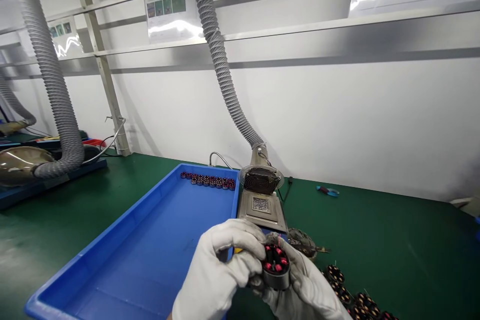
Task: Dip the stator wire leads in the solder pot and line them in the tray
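A round metal part with red and black segments (276, 267) is held up between both white-gloved hands, near the bottom centre. My right hand (305, 280) is closed around its right side and underside. My left hand (221, 265) is closed, with its thumb and fingertips pinched at the part's left edge. Just behind the hands stands a square metal plate device (262, 206) under a flared duct nozzle (261, 172). More round parts (212, 181) line the far end of the blue tray (129, 217).
Several round parts (347, 290) with copper-coloured dots lie at the lower right. A round wiry item (302, 242) sits beside the plate device. Blue-handled cutters (327, 191) rest on the green table (405, 240). A flexible duct (221, 60) hangs overhead.
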Tool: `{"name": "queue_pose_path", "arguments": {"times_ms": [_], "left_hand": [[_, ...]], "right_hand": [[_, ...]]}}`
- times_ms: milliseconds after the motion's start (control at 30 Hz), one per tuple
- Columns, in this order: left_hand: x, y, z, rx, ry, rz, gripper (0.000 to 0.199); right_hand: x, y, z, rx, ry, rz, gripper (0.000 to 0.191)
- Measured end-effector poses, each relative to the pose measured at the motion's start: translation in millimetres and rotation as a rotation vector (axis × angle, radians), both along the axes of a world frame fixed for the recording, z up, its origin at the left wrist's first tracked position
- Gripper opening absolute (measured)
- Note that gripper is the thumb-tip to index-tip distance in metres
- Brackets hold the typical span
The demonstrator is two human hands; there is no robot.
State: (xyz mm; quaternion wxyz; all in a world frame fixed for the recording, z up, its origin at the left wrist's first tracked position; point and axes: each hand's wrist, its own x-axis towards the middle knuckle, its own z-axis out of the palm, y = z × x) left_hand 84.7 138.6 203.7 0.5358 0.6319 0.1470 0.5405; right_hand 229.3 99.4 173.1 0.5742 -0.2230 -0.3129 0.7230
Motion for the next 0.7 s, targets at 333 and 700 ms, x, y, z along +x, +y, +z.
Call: {"name": "queue_pose_path", "arguments": {"times_ms": [333,700], "left_hand": [[-12.9,1.2,5.3,-0.134,0.226,0.058,0.031],[-22.6,-0.8,-0.1,-0.078,-0.039,0.207,0.018]], "right_hand": [[-6.1,-4.1,2.0,0.095,-0.005,-0.050,0.031],[-2.5,-0.8,-1.0,0.137,-0.039,-0.115,0.033]]}}
